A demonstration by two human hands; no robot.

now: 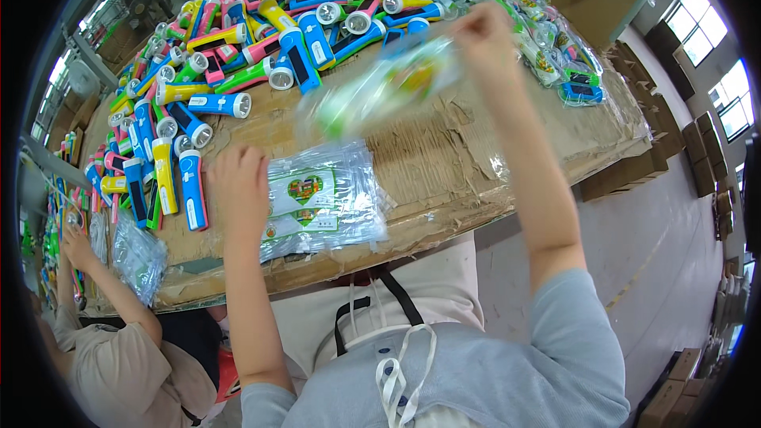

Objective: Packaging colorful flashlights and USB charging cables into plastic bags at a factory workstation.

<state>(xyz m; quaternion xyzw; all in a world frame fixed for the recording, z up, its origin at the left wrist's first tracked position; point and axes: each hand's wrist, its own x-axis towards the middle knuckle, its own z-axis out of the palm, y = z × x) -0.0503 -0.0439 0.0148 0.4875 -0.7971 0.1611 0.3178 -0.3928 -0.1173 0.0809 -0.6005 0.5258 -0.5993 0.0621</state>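
Note:
My right hand (485, 32) is raised over the table with its fingers pinched on one end of a clear plastic bag (388, 83). The bag slants down to the left, smeared by motion, with a green and yellow print on it. Its lower end shows a bright green patch, and I cannot make out clearly what is inside. My left hand (240, 178) is low over the cardboard, fingers curled, at the left edge of a stack of flat printed plastic bags (321, 202). Anything in those fingers is hidden. Left of it lies a blue flashlight (193, 190).
A large heap of colourful flashlights (238, 40) covers the table's far left. Bagged flashlights (555, 47) are piled at the far right. Worn cardboard (444, 150) covers the tabletop. At left, a co-worker's hand (77, 247) is near more clear bags (139, 254).

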